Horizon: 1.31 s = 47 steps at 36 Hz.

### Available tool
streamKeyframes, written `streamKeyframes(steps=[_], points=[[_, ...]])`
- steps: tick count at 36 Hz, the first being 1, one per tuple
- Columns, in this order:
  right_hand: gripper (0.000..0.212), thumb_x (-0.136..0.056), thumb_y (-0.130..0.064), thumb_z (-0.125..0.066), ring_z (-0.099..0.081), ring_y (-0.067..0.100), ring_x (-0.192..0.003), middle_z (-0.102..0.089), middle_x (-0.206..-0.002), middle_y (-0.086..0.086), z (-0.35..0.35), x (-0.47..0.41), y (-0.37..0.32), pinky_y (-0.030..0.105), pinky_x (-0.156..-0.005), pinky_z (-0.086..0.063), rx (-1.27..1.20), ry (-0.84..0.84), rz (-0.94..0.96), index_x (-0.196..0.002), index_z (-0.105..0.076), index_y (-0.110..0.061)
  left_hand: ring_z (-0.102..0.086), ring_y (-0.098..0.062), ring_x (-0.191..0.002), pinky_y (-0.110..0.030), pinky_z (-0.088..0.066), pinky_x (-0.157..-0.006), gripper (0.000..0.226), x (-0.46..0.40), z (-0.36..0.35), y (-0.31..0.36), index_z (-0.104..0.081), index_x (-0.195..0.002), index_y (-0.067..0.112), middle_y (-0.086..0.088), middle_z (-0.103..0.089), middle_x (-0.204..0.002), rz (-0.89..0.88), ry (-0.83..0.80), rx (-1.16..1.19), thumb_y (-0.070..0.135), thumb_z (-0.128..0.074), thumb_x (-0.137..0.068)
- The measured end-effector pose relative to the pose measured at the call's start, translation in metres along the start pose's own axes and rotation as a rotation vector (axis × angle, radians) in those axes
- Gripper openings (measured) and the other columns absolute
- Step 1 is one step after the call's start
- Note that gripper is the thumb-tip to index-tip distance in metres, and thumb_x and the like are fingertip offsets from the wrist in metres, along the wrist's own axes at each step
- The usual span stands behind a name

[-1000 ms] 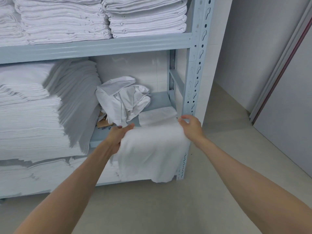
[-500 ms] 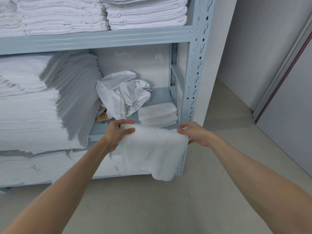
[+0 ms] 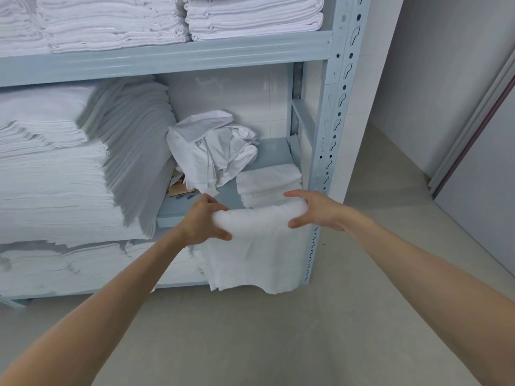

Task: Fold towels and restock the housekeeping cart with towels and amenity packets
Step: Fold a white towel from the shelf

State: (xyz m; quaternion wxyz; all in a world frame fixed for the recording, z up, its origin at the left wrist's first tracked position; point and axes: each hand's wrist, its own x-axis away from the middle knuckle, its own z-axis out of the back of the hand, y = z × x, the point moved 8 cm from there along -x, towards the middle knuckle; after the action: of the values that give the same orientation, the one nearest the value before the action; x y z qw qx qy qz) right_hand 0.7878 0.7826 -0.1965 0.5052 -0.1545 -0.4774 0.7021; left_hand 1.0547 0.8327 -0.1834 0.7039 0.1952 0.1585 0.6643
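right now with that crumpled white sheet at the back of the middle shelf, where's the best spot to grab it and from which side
Take the crumpled sheet by the bunched folds on its upper front, coming straight in from the open front of the shelf. It is a loose heap, so a raised fold probably gives the surest hold. The tall stack of linen blocks the left, the small folded towels lie to its right, and both hands are holding a towel.

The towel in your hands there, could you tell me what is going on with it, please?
A person holds a white towel in front of the shelf rack. The left hand and right hand each grip an end of its top fold, and the rest hangs down. Behind it, a small folded stack sits on the middle shelf beside a crumpled sheet.
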Motion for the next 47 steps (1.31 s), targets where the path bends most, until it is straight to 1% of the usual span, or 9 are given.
streamKeyframes(steps=[5, 8, 12, 19, 23, 27, 29, 36, 47], points=[[0.079, -0.073, -0.021, -0.088, -0.043, 0.012, -0.116, -0.044, -0.128, -0.009, -0.012, -0.002, -0.013, 0.021, -0.087, -0.038, 0.236, -0.029, 0.027, -0.142, -0.049, -0.025, -0.056, -0.027, -0.102, -0.026, -0.032, -0.077, 0.042, 0.001, 0.013, -0.007, -0.076, -0.102, 0.01, -0.01, -0.061, -0.108, -0.021, 0.106, -0.008, 0.023, -0.093, -0.066], [0.025, -0.079, -0.022, -0.083, -0.054, 0.017, -0.09, -0.057, -0.09, -0.009, -0.015, -0.004, -0.026, 0.016, -0.061, -0.036, 0.404, 0.028, 0.084, -0.094, -0.063, -0.023, -0.06, -0.026, -0.093, -0.026, -0.033, -0.065, 0.033, 0.004, 0.024, -0.009, -0.075, -0.097, 0.011, -0.003, -0.063, -0.091, 0.009, 0.13, 0.041, 0.022, -0.091, -0.07], [0.032, -0.086, -0.025, -0.076, -0.051, 0.018, -0.075, -0.053, -0.077, -0.002, -0.015, -0.005, -0.039, 0.024, -0.059, -0.033, 0.455, 0.084, 0.135, -0.067, -0.051, -0.024, -0.057, -0.019, -0.078, -0.027, -0.037, -0.06, 0.033, 0.009, 0.043, -0.027, -0.07, -0.087, 0.012, -0.001, -0.062, -0.082, 0.109, 0.145, 0.164, 0.027, -0.092, -0.068], [0.013, -0.089, -0.028, -0.073, -0.068, 0.003, -0.084, -0.074, -0.087, -0.017, -0.021, 0.002, -0.045, 0.008, -0.065, -0.046, -0.003, 0.0, 0.057, -0.099, -0.073, -0.02, -0.074, -0.025, -0.089, -0.031, -0.06, -0.079, 0.053, 0.024, 0.073, -0.052, -0.077, -0.096, 0.011, -0.007, -0.078, -0.092, 0.2, 0.095, 0.627, 0.028, -0.099, -0.051], [0.06, -0.096, -0.055, -0.051, -0.055, 0.037, -0.126, -0.059, -0.135, 0.021, -0.014, 0.002, -0.045, 0.047, -0.111, -0.041, -0.637, 0.072, 0.006, -0.129, -0.063, -0.005, -0.075, -0.028, -0.094, -0.035, -0.061, -0.073, 0.072, 0.026, 0.089, -0.047, -0.073, -0.11, 0.006, -0.011, -0.077, -0.104, 0.192, 0.087, 1.027, 0.023, -0.098, -0.045], [0.073, -0.091, -0.078, -0.03, -0.075, 0.023, -0.083, -0.078, -0.094, 0.006, -0.044, -0.005, -0.023, 0.032, -0.065, -0.059, -1.107, 0.152, -0.165, -0.103, -0.074, -0.021, -0.075, -0.026, -0.095, -0.032, -0.061, -0.068, 0.058, 0.024, 0.091, -0.044, -0.071, -0.111, 0.007, -0.013, -0.076, -0.108, 0.23, 0.07, 1.247, 0.023, -0.09, -0.059], [0.063, -0.093, -0.072, -0.037, -0.073, 0.016, -0.066, -0.075, -0.076, -0.001, -0.062, -0.007, -0.015, 0.025, -0.053, -0.055, -1.153, 0.167, -0.158, -0.092, -0.076, -0.023, -0.074, -0.025, -0.099, -0.034, -0.061, -0.07, 0.058, 0.023, 0.084, -0.046, -0.069, -0.118, 0.007, -0.013, -0.075, -0.112, 0.276, -0.002, 1.286, 0.026, -0.087, -0.066], [0.068, -0.078, -0.067, -0.068, -0.061, 0.03, -0.123, -0.064, -0.133, 0.011, -0.106, -0.003, -0.02, 0.045, -0.096, -0.053, -1.173, -0.054, -0.086, -0.126, -0.069, -0.019, -0.071, -0.025, -0.108, -0.036, -0.061, -0.078, 0.045, 0.03, 0.045, -0.079, -0.075, -0.113, 0.009, -0.013, -0.072, -0.119, 0.394, -0.21, 1.492, 0.045, -0.067, -0.087], [0.028, -0.072, -0.03, -0.078, -0.074, 0.032, -0.089, -0.076, -0.105, 0.011, -0.106, -0.008, -0.007, 0.04, -0.068, -0.06, -1.163, 0.078, -0.227, -0.096, -0.081, -0.017, -0.059, -0.03, -0.128, -0.047, -0.055, -0.094, 0.07, 0.047, -0.004, -0.078, -0.068, -0.129, 0.024, -0.008, -0.062, -0.139, 0.276, -0.41, 1.467, 0.067, -0.075, -0.073]])
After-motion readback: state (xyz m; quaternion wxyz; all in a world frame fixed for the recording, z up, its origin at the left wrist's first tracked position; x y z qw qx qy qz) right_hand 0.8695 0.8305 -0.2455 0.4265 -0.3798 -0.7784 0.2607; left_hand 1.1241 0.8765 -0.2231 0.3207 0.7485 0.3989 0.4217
